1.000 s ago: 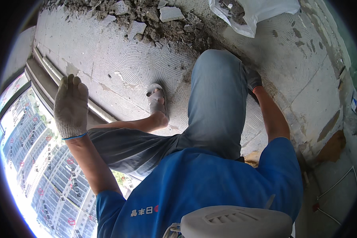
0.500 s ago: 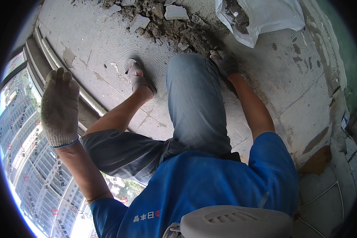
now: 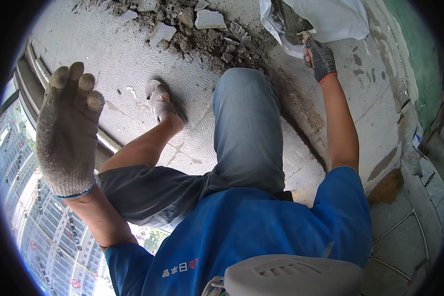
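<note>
My left hand [image 3: 68, 133] is raised on the left in a pale grey knitted glove with a blue cuff. Its fingers are apart, and nothing is in it. A dark grey glove with an orange cuff covers my right hand [image 3: 320, 59], whose fingers are curled at the mouth of a white bag [image 3: 338, 22]. Something small and pale shows by its fingertips; whether it is a held chip or part of the bag's edge is unclear. Grey debris lies inside the bag. Left of it spreads a heap of grey rubble [image 3: 182, 37] with a broken tile piece [image 3: 210, 19] on top.
My bent knee [image 3: 246, 113] stands between my arms, and my sandalled foot [image 3: 164, 104] rests on the ridged grey floor [image 3: 128, 64]. A window [image 3: 39, 212] and a pale pipe [image 3: 108, 140] run along the left. At the right rises a green wall [image 3: 422, 64].
My right hand has moved from the rubble's edge, to the right and farther away, up to the bag's mouth. On the left, my other hand has turned and its fingers have spread.
</note>
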`<state>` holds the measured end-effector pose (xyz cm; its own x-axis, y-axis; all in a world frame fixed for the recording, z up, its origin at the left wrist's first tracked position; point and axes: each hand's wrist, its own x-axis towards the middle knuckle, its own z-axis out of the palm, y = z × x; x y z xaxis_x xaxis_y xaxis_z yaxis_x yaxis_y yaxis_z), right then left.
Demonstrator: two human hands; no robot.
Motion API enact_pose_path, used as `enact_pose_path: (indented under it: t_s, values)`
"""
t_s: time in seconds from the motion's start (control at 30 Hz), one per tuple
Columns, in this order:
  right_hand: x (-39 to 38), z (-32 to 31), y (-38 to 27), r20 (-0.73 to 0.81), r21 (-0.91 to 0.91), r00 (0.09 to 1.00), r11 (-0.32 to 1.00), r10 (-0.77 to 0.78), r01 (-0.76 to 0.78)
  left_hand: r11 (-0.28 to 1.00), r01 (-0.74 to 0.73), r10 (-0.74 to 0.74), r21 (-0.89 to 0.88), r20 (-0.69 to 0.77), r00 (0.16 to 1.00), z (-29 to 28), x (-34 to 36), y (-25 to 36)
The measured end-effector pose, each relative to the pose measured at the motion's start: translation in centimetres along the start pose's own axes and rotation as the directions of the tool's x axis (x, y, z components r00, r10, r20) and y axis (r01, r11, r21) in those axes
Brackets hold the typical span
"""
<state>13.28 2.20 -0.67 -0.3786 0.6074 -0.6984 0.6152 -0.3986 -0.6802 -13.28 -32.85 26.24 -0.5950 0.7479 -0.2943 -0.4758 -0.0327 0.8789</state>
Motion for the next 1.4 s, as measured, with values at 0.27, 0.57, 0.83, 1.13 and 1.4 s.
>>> enact_pose_path:
  t_s: [0.27, 0.57, 0.83, 1.13, 1.4]
  values:
    - [-8.5, 1.0, 15.8, 0.087, -0.675, 0.955, 0.688, -0.284, 0.267, 0.999, -0.01, 0.008, -0.03, -0.058, 0.998, -1.7, -1.5, 0.9]
    - [-2.1, 2.3, 21.5, 0.085, -0.853, 0.971, 0.487, -0.223, 0.187, 0.997, 0.044, -0.046, -0.069, -0.032, 0.998, -3.2, -2.3, 0.3]
    - [-3.2, 2.9, 21.8, 0.119, -0.793, 0.96, 0.558, -0.253, 0.245, 0.998, 0.034, -0.038, -0.059, -0.067, 0.997, -3.6, -2.8, -0.3]
    - [6.0, 16.5, 12.7, 0.21, -0.727, 0.915, 0.57, -0.346, 0.382, 0.999, -0.001, -0.003, -0.043, -0.101, 0.995, -3.0, -1.9, -0.5]
    - [3.8, 12.4, 13.0, 0.219, -0.605, 0.839, 0.605, -0.498, 0.517, 0.995, -0.028, 0.02, -0.097, -0.085, 0.996, -3.1, -3.0, -0.2]
